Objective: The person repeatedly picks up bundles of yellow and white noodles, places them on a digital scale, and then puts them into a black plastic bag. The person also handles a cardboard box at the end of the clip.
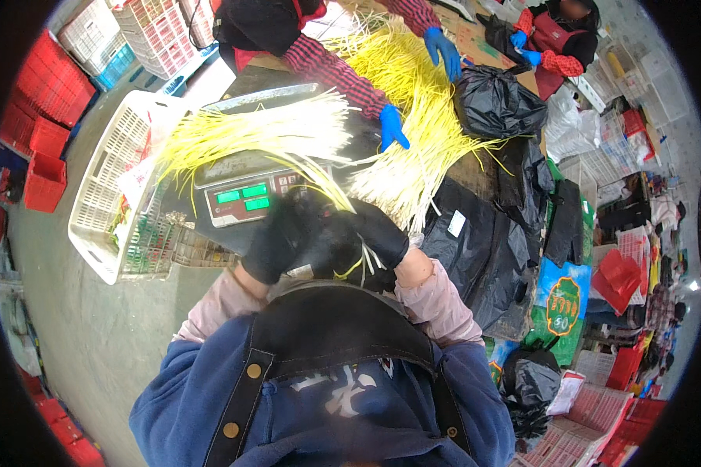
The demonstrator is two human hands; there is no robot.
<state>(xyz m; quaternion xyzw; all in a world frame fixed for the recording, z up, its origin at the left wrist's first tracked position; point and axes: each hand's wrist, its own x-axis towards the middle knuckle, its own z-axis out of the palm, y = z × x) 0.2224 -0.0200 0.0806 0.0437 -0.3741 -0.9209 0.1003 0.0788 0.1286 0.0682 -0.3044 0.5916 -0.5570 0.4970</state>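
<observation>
My right hand (380, 233), in a black glove, is closed on a small bunch of yellow-white stalks (327, 184) that look like blanched chives; their ends stick out below it. My left hand (280, 233), also black-gloved, is blurred beside it near the scale's keypad, and its fingers cannot be made out. A larger bundle of the stalks (269, 131) lies across the metal pan of a digital scale (242, 198) with a lit green display. To its right, a co-worker's blue-gloved hand (392, 128) touches a big heap of stalks (409, 169).
A white plastic crate (102, 192) stands left of the scale. Black plastic bags (473, 245) cover the table at right, with a full, tied black bag (496, 102) behind them. Another person (555, 41) works at the far right. Red crates (47, 181) stand at far left.
</observation>
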